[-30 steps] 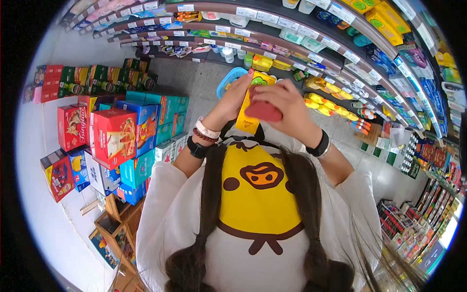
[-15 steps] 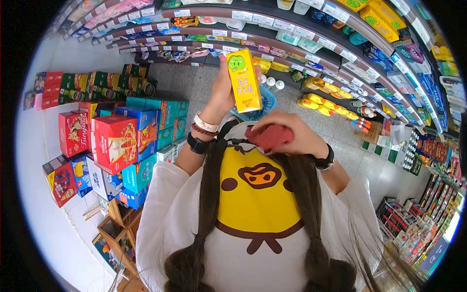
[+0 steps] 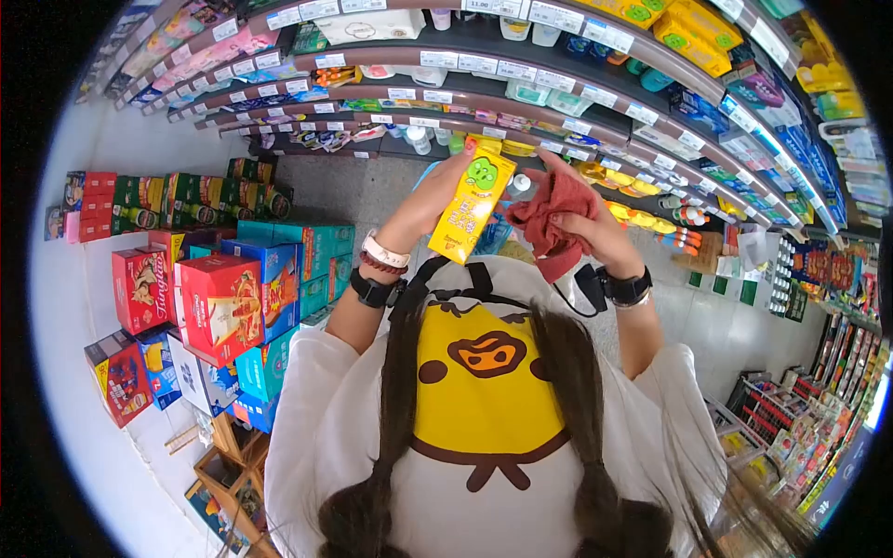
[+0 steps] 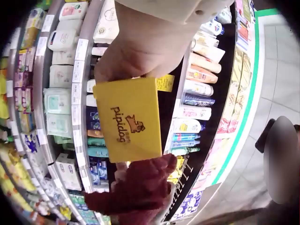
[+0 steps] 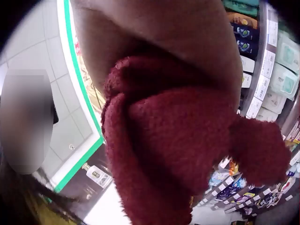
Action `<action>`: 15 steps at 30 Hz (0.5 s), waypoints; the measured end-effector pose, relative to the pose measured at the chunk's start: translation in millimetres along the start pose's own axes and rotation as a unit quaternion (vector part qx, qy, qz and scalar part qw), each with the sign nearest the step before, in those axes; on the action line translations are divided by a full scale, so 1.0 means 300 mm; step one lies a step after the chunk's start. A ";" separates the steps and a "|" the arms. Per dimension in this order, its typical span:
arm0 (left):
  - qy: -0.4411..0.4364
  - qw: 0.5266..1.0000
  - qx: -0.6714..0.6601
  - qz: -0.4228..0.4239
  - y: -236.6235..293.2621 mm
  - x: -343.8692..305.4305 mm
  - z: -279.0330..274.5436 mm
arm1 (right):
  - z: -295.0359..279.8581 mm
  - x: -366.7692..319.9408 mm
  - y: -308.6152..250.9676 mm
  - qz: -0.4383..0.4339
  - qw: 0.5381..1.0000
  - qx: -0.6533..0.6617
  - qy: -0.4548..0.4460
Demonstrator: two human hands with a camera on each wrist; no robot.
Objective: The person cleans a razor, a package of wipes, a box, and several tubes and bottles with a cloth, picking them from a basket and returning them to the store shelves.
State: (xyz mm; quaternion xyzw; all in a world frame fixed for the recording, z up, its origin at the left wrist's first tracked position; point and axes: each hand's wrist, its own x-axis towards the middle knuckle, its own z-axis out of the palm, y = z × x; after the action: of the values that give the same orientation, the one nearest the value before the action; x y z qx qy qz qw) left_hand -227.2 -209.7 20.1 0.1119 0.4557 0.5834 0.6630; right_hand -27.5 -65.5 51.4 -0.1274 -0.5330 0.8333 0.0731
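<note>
My left hand grips a yellow box along its left side. A green cartoon face and printed lettering cover the side facing up in the head view. The left wrist view shows the box's end, marked "pipidog" with a small dog drawing. To the right of the box, my right hand holds a crumpled dark red cloth, thumb on top of it. The cloth overlaps the box's lower edge in the left wrist view. In the right wrist view the cloth hides most of the fingers.
Curved store shelves with packs and bottles run across the front and right. Stacked drink cartons stand at the left by the white wall. A white-capped bottle shows between box and cloth, and a wooden rack is at lower left.
The red cloth was over the box, drew back toward the chest, and is now out to the right, more spread. The box rose, then came lower and tilted, still held in my left hand.
</note>
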 end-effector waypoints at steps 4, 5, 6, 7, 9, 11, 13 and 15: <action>-0.011 0.971 0.232 0.066 -0.019 0.068 -0.006 | -0.008 0.014 -0.011 0.023 0.999 -0.024 -0.039; -0.012 0.952 0.293 0.083 -0.011 0.052 0.025 | -0.012 0.017 -0.012 0.030 0.997 -0.041 -0.052; -0.035 0.962 0.272 0.022 0.013 0.033 0.046 | -0.018 0.021 -0.012 0.039 0.996 -0.056 -0.065; -0.056 0.937 0.340 0.058 -0.005 0.044 0.030 | -0.021 0.021 -0.006 0.047 0.993 -0.071 -0.079; -0.100 0.865 0.473 0.133 -0.026 0.109 -0.028 | -0.019 0.016 0.015 0.083 0.991 -0.071 -0.077; -0.113 0.859 0.497 0.040 -0.059 0.133 -0.056 | -0.025 0.021 0.042 0.118 0.989 -0.048 -0.073; -0.161 0.814 0.554 0.071 -0.055 0.160 -0.063 | -0.041 0.011 0.086 0.114 0.991 -0.051 -0.049; -0.159 0.818 0.552 0.038 0.013 0.115 0.014 | -0.035 0.004 0.040 0.118 0.987 -0.106 -0.020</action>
State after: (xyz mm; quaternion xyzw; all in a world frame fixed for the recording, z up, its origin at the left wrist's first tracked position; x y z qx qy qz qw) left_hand -230.1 -176.6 8.8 0.5677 0.5849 0.2329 0.5305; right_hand -25.4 -61.2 36.1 -0.1797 -0.6006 0.7775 -0.0506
